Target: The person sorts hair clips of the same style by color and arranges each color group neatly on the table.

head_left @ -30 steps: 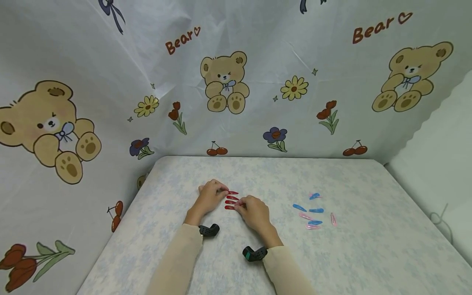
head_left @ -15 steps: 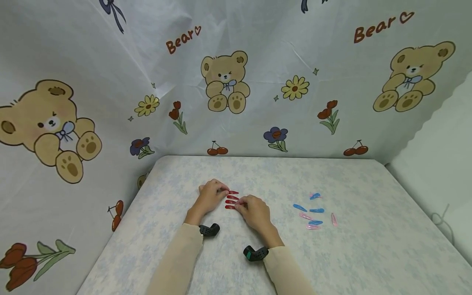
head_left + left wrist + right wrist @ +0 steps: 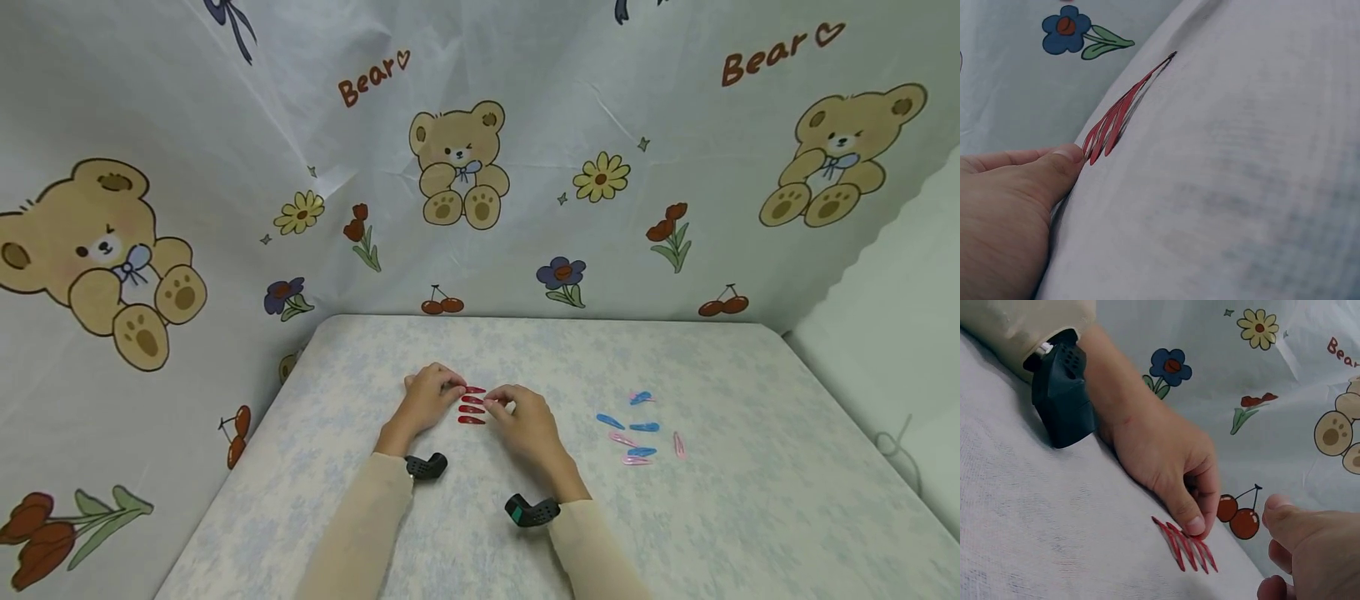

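Several red hair clips (image 3: 471, 409) lie in a row, one below another, on the table. At the upper end of the row, my left hand (image 3: 431, 398) pinches the left end of the topmost red hair clip (image 3: 476, 390) between thumb and finger. My right hand (image 3: 525, 421) hovers just off the right ends of the clips, its fingers bent loosely with nothing visible between them. In the right wrist view, a gap separates the right thumb (image 3: 1282, 509) from the red clips (image 3: 1188, 547). The left wrist view shows the left thumb (image 3: 1063, 164) at the clips' near ends.
To the right lie several blue hair clips (image 3: 643, 427) and pink hair clips (image 3: 678, 445), some overlapping. A curtain (image 3: 525, 250) printed with bears hangs behind the pale patterned table (image 3: 712, 517). Each wrist carries a black device (image 3: 426, 467).
My right hand has come away from the lowest red clip and shifted slightly up and right. The left hand has stayed in place at the top clip.
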The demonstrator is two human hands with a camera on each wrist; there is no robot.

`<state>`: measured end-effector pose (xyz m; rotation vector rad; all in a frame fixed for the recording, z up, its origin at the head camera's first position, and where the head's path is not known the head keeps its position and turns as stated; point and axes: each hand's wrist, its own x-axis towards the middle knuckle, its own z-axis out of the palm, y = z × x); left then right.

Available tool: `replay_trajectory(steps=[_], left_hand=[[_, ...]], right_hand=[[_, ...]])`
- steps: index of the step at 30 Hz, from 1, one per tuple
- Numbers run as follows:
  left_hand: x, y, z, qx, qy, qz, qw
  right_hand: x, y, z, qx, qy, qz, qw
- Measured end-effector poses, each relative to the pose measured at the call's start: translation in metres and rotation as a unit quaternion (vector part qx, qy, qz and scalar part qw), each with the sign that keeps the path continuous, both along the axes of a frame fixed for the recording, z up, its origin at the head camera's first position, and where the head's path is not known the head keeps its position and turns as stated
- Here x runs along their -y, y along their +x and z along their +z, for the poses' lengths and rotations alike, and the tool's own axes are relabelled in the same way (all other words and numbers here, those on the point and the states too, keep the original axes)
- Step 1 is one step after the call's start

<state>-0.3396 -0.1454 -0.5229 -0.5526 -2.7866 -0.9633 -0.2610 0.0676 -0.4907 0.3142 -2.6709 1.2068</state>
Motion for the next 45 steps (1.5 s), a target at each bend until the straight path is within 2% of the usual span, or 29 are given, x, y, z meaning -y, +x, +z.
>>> replay_trajectory(steps=[8,14,22,26,30,34,39,45], left_hand=[[0.0,0.0,0.003,-0.003,-0.008,0.001,1.0],[0.001,0.0,0.002,-0.002,0.001,-0.001,1.0],[0.0,-0.002,-0.003,0.008,-0.008,0.0,0.9999],[-0.001,-0.003,-0.006,0.006,-0.005,0.0,1.0],[-0.002,-0.001,-0.003,0.011,-0.005,0.0,0.9999],[-0.001,0.0,-0.001,0.014,-0.005,0.001,0.9999],[-0.001,-0.001,-0.005,0.013,-0.006,0.009,0.9999],[0.0,-0.002,-0.002,0.018,-0.005,0.004,0.9998]], right_hand=[[-0.028,0.001,0.024,-0.039,-0.012,-0.032,0.9987],[-0.059,0.004,0.029,-0.065,-0.02,-0.06,0.9959],[-0.1,0.01,0.025,-0.072,-0.026,-0.107,0.9913],[-0.123,0.016,0.02,-0.053,-0.016,-0.123,0.9908],[-0.141,0.021,0.014,-0.046,0.001,-0.135,0.9897],[-0.154,0.026,0.008,-0.05,0.017,-0.149,0.9874],[-0.166,0.033,0.001,-0.029,0.017,-0.173,0.9844],[-0.177,0.032,-0.005,-0.027,0.034,-0.189,0.9811]])
